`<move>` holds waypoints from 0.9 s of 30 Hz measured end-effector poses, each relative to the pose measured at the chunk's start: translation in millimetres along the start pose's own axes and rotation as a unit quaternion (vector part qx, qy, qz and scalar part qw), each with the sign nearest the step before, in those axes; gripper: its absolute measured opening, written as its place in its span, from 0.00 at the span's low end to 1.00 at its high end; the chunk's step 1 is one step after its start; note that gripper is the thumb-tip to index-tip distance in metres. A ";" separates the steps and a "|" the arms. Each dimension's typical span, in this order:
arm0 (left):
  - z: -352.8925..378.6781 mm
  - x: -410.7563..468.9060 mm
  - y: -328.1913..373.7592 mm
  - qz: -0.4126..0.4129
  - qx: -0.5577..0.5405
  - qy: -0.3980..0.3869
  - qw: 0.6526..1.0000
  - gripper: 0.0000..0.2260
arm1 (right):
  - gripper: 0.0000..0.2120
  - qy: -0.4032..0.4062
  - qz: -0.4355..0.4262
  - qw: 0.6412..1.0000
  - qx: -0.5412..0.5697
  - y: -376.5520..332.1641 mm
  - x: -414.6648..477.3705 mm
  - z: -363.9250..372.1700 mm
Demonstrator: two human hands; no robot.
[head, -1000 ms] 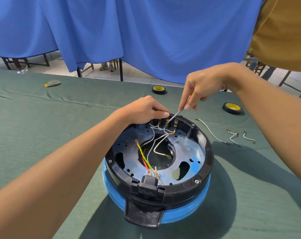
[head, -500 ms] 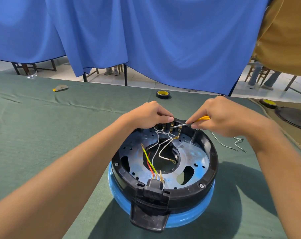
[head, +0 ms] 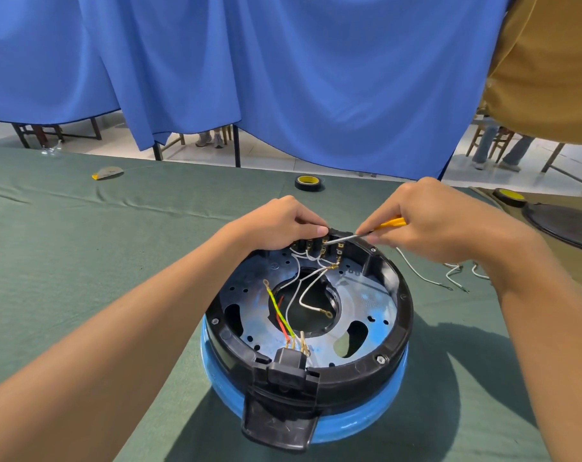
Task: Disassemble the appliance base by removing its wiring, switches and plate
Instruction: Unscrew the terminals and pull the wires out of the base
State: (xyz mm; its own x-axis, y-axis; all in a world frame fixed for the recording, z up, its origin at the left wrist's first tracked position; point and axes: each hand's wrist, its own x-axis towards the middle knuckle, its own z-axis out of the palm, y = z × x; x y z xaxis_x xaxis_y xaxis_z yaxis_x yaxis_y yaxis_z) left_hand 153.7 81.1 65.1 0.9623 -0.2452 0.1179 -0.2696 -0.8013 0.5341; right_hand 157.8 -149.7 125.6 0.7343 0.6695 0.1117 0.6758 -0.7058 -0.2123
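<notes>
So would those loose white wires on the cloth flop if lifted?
Probably floppy: the loose wires lie in curves on the cloth. Likely very light, being so thin. Their kinked ends should keep them from rolling.

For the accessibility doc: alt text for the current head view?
A person's right hand holds a yellow-handled screwdriver to the switch terminals at the far rim of an open black-and-blue appliance base, while the left hand grips the rim beside them. Loose white wires lie on the green cloth.
</notes>
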 end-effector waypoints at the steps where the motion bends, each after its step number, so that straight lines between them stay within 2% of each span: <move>1: 0.1 -0.1 0.5 0.000 0.000 -0.001 1.000 0.12 | 0.05 0.009 0.000 1.000 0.000 -0.7 0.1 2.3; 13: 1.0 0.1 0.6 0.015 -0.006 0.010 1.000 0.12 | 0.08 -0.101 -0.024 0.994 -0.026 -26.6 1.8 16.6; 20: 0.5 -0.5 1.1 0.011 0.004 0.010 1.000 0.12 | 0.06 -0.018 0.018 1.000 -0.017 -17.7 -6.5 3.3; 27: 0.4 -0.7 1.3 0.014 0.008 0.005 1.000 0.12 | 0.08 -0.017 0.007 0.996 -0.084 -31.4 -12.1 16.1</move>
State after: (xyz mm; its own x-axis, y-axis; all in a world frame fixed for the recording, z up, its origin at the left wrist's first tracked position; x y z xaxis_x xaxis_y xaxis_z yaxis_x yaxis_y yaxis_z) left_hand 152.6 80.0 65.3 0.9548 -0.2618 0.1410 -0.2965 -0.8026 0.5175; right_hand 126.7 -132.0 115.3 0.7429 0.6650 0.0769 0.6689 -0.7419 -0.0468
